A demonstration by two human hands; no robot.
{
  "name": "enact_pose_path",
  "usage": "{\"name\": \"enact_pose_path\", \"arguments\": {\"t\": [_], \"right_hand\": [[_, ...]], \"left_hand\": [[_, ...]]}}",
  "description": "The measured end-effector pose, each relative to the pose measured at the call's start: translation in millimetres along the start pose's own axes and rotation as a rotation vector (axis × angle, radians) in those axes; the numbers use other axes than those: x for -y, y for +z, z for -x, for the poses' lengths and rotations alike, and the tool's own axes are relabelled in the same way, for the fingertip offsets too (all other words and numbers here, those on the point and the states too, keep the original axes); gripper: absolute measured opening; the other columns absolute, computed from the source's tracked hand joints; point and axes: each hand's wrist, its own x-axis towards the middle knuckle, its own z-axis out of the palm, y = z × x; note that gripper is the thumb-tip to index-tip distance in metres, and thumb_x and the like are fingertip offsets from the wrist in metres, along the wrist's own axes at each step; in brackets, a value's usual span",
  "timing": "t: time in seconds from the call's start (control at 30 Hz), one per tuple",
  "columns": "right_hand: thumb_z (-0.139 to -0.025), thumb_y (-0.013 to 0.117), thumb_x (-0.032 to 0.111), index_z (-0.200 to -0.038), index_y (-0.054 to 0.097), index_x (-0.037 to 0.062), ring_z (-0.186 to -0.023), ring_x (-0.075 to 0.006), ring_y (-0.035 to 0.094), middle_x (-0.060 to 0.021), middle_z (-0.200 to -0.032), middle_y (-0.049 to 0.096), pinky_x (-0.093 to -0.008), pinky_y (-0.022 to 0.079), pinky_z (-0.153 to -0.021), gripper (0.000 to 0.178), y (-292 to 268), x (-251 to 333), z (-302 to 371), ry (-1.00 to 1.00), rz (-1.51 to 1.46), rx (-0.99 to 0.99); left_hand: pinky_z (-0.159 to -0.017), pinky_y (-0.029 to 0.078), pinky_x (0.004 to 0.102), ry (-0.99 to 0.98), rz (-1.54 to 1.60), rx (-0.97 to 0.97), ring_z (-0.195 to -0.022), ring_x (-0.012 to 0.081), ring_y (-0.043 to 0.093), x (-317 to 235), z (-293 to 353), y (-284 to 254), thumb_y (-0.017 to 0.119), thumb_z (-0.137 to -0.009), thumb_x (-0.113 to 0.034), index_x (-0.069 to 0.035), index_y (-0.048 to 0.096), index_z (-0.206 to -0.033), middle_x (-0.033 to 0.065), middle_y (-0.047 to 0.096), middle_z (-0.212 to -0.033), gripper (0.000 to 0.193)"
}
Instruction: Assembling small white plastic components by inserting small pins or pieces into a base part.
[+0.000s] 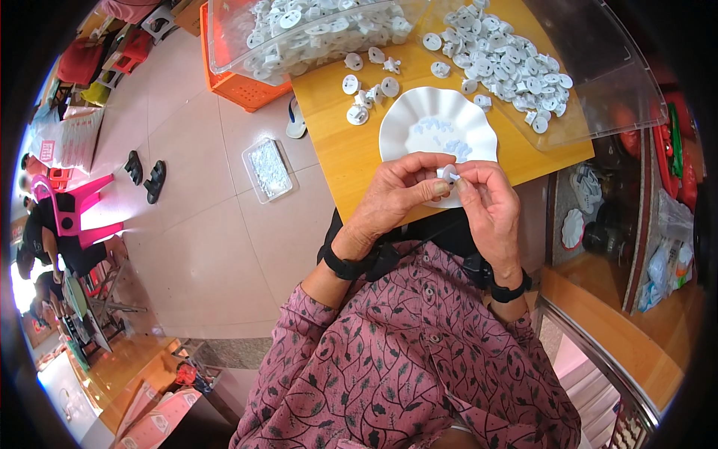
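Between both hands, just over the near rim of a white scalloped plate (396,138), is a small white plastic part (447,173) with a round disc. My left hand (404,187) pinches it between thumb and fingers from the left. From the right, the thumb and fingertips of my right hand (490,198) close on the same part; whether they also hold a smaller piece I cannot make out. Several tiny pale-blue pieces (455,147) lie on the plate. Beyond its left rim a few similar white parts (357,114) are scattered on the yellow table (336,161).
A clear bin (247,56) heaped with white parts rests over an orange crate (239,91) at the far left. On the right, a clear tray (576,131) holds a loose pile of them (516,71). A small clear box (267,170) of pale pieces sits on the floor.
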Motion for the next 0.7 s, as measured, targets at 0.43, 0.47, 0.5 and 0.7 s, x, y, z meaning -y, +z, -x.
{"name": "enact_pose_path", "arguments": {"t": [0.43,0.47,0.5,0.7], "right_hand": [[-0.089,0.062,0.0,-0.092,0.058,-0.0015,-0.084,-0.0202,0.064,-0.0124,-0.101,0.063,-0.0317,0.052,-0.075,0.005,5.2,2.7,-3.6,-0.052,0.086,-0.033],[-0.088,0.062,0.0,-0.091,0.057,-0.0012,-0.083,-0.0211,0.063,-0.013,-0.101,0.062,-0.0322,0.052,-0.074,0.005,5.1,2.6,-3.4,-0.051,0.127,-0.031],[-0.088,0.062,0.0,-0.091,0.057,-0.0012,-0.083,-0.0211,0.063,-0.013,-0.101,0.062,-0.0322,0.052,-0.074,0.005,4.8,2.7,-3.8,-0.051,0.127,-0.031],[-0.086,0.061,0.0,-0.09,0.055,0.0,-0.082,-0.024,0.062,-0.0142,-0.101,0.061,-0.0341,0.05,-0.072,0.007,1.9,8.7,-7.2,-0.114,0.244,-0.001]], "left_hand": [[-0.082,0.054,0.0268,0.059,0.06,-0.015,-0.093,0.0125,0.065,4.0,-3.9,0.6,0.07,-0.089,-0.005,0.001,0.059,-0.122,0.0066,0.067,-0.107,0.036],[-0.082,0.055,0.0266,0.046,0.033,-0.006,-0.094,0.0123,0.065,2.7,-3.7,0.8,0.07,-0.089,-0.005,0.001,0.06,-0.122,0.0065,0.067,-0.107,0.035],[-0.083,0.055,0.0265,0.034,0.005,0.002,-0.095,0.0121,0.065,2.0,-3.5,0.9,0.071,-0.088,-0.006,0.001,0.06,-0.121,0.0064,0.068,-0.107,0.035],[-0.085,0.054,0.0267,0.074,-0.093,-0.002,-0.096,0.0117,0.064,4.3,-3.5,0.5,0.071,-0.089,-0.007,0.0,0.062,-0.12,0.0059,0.068,-0.109,0.033]]}}
